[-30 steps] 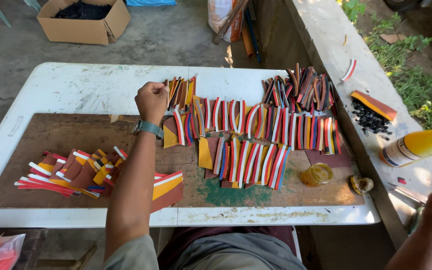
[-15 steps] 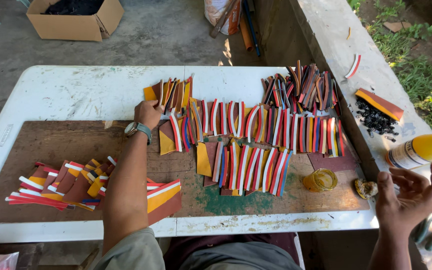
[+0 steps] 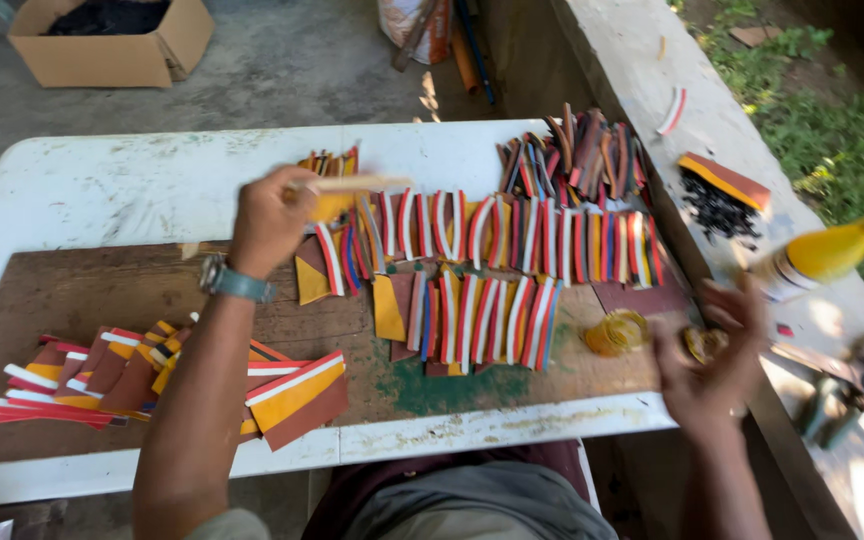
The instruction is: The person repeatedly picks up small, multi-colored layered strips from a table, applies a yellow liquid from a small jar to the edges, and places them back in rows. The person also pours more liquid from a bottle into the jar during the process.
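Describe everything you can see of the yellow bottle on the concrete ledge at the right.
The yellow plastic squeeze bottle lies tilted on the grey concrete ledge, its pale cap pointing up and right toward the grass. Its lower end is white, perhaps a label, and sits just beyond the fingers of the right hand; whether they touch it cannot be told. A small heap of black bits lies to its left.

Red, white, yellow and brown striped strips (image 3: 512,270) cover a brown board (image 3: 82,290) on a white table (image 3: 102,180).
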